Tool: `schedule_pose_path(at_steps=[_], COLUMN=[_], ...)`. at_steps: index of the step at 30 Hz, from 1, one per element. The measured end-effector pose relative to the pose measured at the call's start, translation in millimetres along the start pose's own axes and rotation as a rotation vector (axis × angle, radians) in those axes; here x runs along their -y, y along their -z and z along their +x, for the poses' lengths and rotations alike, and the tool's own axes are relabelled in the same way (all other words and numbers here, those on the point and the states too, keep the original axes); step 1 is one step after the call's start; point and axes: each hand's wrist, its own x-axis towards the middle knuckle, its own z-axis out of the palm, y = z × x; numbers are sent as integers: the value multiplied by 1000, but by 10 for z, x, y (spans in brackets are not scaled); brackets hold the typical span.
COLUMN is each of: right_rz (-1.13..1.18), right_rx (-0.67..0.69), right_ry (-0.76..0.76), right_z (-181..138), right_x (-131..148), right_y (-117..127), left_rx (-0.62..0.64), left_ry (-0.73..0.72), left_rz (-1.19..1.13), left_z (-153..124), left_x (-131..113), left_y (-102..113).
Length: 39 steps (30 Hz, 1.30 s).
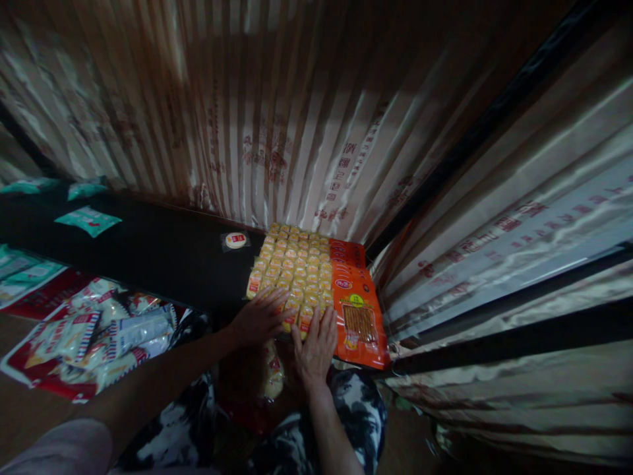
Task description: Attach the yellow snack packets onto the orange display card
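Observation:
Rows of small round yellow wrapped snacks [291,260] stand packed close together on the dark shelf [188,247]. My left hand [262,316] lies with stretched fingers against the near left edge of these rows. At the near right, my right hand [316,343] rests its extended fingers on the front snacks. Neither hand is wrapped round anything. Right of the rows lies an orange snack packet [359,320], close to my right fingertips. One single wrapped round snack [236,241] lies apart, left of the block.
Teal packets [89,220] lie on the shelf's left part. Below it, a red and white bag [24,359] holds several wrapped snacks [119,336]. A bag with yellow snacks [273,376] is between my knees. Pleated printed sheeting [277,145] hangs behind; a dark post [455,145] stands right.

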Motion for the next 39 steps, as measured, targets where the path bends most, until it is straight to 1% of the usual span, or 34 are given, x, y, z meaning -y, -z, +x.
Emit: schedule_pose_path(at_steps=[4,10,12,18,25,33,39], right_rz=[6,-18,-13,-20,-51,15,60], right_rx=[-12,61,66,22,27,-38,-42], right_ry=[24,20,11,48,37,75,61], right_z=[-15,-41,-42,-39,-28,-31,-59], right_x=[16,17,13,9,30,5,27], right_y=[0,-46,-50,-32,-27,-11,36], left_rx=[-3,2,7,-30,-7,-52,-29], left_ry=[2,9,9,7,6,-26,1], left_rz=[-4,7,13,11,7,-10,-24], left_z=[8,26,25,23,40,16,39], left_x=[-2,-7,-7,-11,-12,5,-8], left_y=[11,11,6,-8,13,7,55])
